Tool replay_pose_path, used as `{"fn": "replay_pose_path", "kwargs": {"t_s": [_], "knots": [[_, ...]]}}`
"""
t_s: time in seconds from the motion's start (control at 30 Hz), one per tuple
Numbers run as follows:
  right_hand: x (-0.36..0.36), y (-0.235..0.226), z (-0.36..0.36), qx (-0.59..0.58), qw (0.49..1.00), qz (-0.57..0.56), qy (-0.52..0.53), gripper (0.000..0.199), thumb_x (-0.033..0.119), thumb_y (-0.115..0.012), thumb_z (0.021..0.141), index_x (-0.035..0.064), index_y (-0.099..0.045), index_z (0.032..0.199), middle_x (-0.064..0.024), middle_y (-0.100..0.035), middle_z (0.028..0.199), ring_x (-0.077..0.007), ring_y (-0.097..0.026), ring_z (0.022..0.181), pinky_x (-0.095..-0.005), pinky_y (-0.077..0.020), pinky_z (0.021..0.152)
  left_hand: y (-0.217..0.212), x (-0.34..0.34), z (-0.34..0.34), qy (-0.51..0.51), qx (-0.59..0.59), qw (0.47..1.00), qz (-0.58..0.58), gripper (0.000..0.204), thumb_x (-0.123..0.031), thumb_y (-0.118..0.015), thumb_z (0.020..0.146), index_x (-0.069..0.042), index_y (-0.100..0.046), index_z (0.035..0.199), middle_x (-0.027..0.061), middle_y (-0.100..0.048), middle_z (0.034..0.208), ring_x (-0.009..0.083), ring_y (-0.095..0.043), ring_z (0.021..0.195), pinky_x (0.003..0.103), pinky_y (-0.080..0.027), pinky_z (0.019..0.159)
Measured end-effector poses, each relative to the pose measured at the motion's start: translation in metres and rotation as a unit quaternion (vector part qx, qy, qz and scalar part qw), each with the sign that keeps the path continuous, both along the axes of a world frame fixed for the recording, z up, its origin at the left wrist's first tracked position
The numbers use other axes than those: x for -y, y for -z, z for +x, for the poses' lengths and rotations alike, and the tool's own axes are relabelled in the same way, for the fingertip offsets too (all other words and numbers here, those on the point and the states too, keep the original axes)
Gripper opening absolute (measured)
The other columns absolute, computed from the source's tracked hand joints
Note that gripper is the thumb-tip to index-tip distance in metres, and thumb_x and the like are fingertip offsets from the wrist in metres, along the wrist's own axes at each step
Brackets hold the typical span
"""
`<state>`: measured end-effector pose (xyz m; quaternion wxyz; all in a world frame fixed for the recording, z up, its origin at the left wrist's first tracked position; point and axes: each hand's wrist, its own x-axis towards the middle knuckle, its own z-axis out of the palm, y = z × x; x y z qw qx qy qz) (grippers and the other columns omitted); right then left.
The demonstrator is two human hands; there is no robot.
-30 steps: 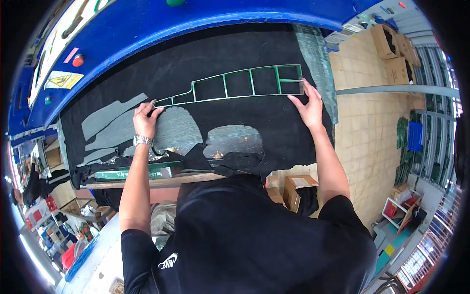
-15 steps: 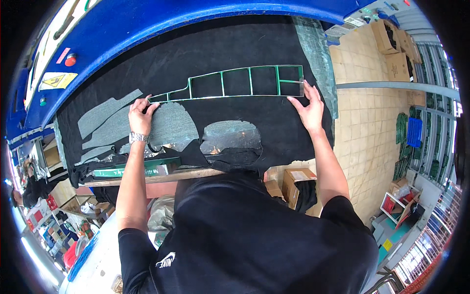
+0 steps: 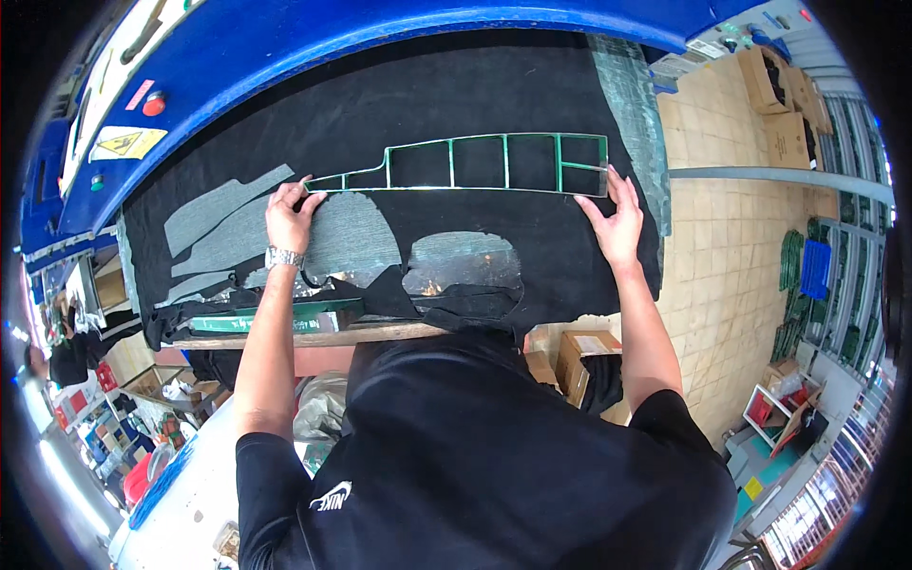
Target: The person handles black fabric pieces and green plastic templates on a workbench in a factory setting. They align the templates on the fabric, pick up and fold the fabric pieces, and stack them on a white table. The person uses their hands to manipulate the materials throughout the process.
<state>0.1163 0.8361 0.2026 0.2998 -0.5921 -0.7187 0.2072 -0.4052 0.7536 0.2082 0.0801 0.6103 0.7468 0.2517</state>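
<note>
The long green-edged metal cutting frame with several cells (image 3: pixel 475 163) lies flat on the black fabric sheet (image 3: pixel 456 95) that covers the blue machine bed (image 3: pixel 285 43). Its long axis runs from 9 o'clock to 3 o'clock across the picture, with the narrow pointed end at the person's left and the wide square end at the right.

The left hand (image 3: pixel 288 215) sits at the pointed end, just at 6 o'clock of it; its fingers are spread flat and touch the lower edge, they do not close around anything. The right hand (image 3: pixel 616 217) is at the wide end, also at 6 o'clock of the frame, open, with fingertips against the lower corner. So each hand is at one end, and both are equally near.

At 6 o'clock of the frame, between the hands, pale grey cut-out openings (image 3: pixel 463 261) show in the fabric.
</note>
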Motion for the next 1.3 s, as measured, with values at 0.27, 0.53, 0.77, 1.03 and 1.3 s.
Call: {"fn": "replay_pose_path", "kwargs": {"t_s": [0.27, 0.53, 0.77, 1.03, 1.3], "knots": [[0.001, 0.005, 0.007, 0.005, 1.000, -0.009, -0.004, 0.069, 0.025, -0.084, 0.079, -0.0028, -0.057, 0.135, -0.0196, -0.064, 0.133, -0.0293, -0.059, 0.129, -0.0429, -0.0300, 0.120, -0.025, 0.009, -0.008, 0.039, 0.039, 0.995, -0.088, 0.077, -0.022, -0.084, 0.079, -0.008, -0.049, 0.147, 0.0106, -0.071, 0.104, 0.0264, -0.066, 0.100, 0.039, -0.052, 0.092], [0.004, -0.012, 0.002, -0.062, 0.998, 0.016, -0.003, 0.067, 0.017, -0.081, 0.081, 0.0009, -0.053, 0.140, -0.0181, -0.060, 0.138, -0.0315, -0.054, 0.133, -0.0415, -0.0370, 0.116, -0.106, 0.103, -0.054, 0.178, 0.168, 0.831, -0.499, 0.054, -0.033, -0.083, 0.082, -0.005, -0.066, 0.125, 0.0139, -0.071, 0.117, 0.0266, -0.068, 0.110, 0.041, -0.051, 0.097], [0.011, -0.047, -0.037, -0.038, 0.984, 0.167, -0.045, 0.049, 0.005, -0.076, 0.083, -0.0016, -0.062, 0.129, -0.0171, -0.064, 0.131, -0.0349, -0.056, 0.130, -0.0431, -0.0434, 0.109, -0.100, 0.126, -0.051, 0.088, 0.215, 0.853, -0.467, 0.023, -0.020, -0.086, 0.079, -0.003, -0.070, 0.081, 0.0042, -0.069, 0.071, 0.0116, -0.062, 0.069, 0.033, -0.050, 0.067], [0.064, -0.103, -0.165, -0.138, 0.911, 0.161, -0.354, 0.073, 0.034, -0.090, 0.069, -0.0019, -0.063, 0.127, -0.0130, -0.068, 0.120, -0.0295, -0.064, 0.116, -0.0407, -0.0529, 0.097, -0.186, 0.058, 0.036, 0.099, 0.430, 0.812, -0.382, 0.025, -0.015, -0.086, 0.079, -0.001, -0.067, 0.080, -0.0025, -0.064, 0.075, 0.0045, -0.056, 0.071, 0.024, -0.047, 0.065], [0.052, -0.135, -0.144, 0.000, 0.959, 0.196, -0.207, 0.050, 0.006, -0.078, 0.059, 0.0027, -0.072, 0.108, -0.0073, -0.061, 0.096, -0.0250, -0.064, 0.080, -0.0359, -0.0545, 0.066, -0.184, 0.025, 0.095, 0.126, 0.480, 0.802, -0.333, 0.026, -0.018, -0.082, 0.087, -0.004, -0.062, 0.082, -0.0011, -0.067, 0.072, 0.0030, -0.060, 0.065, 0.020, -0.045, 0.058]]}}
